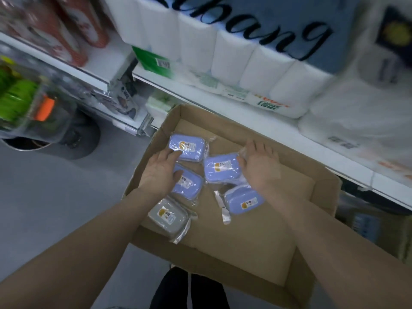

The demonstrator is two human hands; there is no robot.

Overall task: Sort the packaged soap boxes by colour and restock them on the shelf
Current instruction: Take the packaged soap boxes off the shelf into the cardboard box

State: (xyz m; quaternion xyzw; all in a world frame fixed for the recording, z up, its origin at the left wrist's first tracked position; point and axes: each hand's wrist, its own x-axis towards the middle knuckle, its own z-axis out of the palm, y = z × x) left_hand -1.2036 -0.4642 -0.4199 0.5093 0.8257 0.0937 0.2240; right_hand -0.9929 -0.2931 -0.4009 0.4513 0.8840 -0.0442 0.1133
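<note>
An open cardboard box (256, 233) holds several plastic-wrapped soap boxes. Blue ones lie at the far left (188, 147), left middle (189, 185), centre (221, 168) and lower right (245, 202). A grey one (168, 216) lies at the near left. My left hand (159, 170) reaches between the two left blue boxes, fingers spread and touching them. My right hand (259, 162) is spread at the right edge of the centre blue box, fingertips against its wrapper. Neither hand has lifted anything.
White shelves (245, 108) run behind the box, stacked with toilet-paper packs (245, 63) and tissue packs. Red packages (66, 30) stand on the upper left shelf. A clear container with green and orange items (29, 103) hangs at left. Grey floor (55, 197) lies to the left.
</note>
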